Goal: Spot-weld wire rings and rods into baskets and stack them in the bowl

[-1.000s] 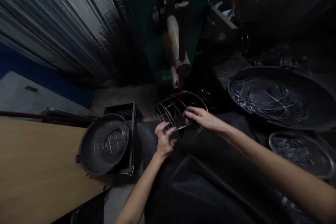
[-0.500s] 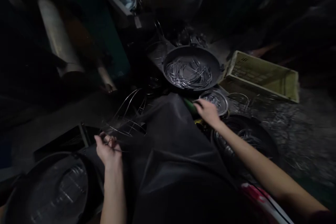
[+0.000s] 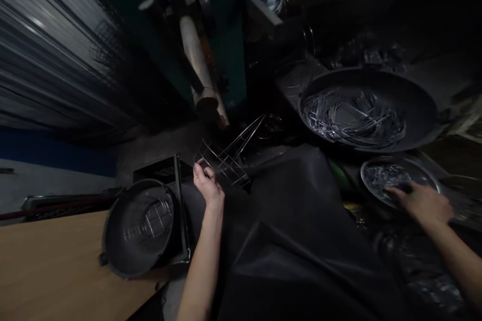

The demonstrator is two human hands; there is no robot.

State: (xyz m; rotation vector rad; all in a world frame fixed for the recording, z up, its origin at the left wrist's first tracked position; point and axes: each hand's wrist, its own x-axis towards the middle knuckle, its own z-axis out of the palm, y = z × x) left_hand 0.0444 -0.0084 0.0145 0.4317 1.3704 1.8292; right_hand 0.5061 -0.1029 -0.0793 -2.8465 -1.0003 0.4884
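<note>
My left hand (image 3: 206,184) grips the near edge of a curved wire frame (image 3: 226,156), held tilted over a black cloth (image 3: 297,241) that covers my lap. My right hand (image 3: 422,203) reaches into a small round metal dish (image 3: 395,175) of short wire pieces at the right; its fingers curl over the wires and I cannot make out whether they hold any. Behind that dish sits a large dark pan (image 3: 371,110) heaped with long shiny wires.
A dark round pan (image 3: 141,223) holding finished wire frames rests on a black crate (image 3: 171,173) at the left, beside a wooden board (image 3: 48,266). A machine with a pale cylinder (image 3: 196,55) stands ahead. Corrugated metal sheeting (image 3: 52,55) fills the upper left.
The view swung right and then back left. My right hand left the wire frame and went to the small dish of wires. My left hand kept hold of the frame.
</note>
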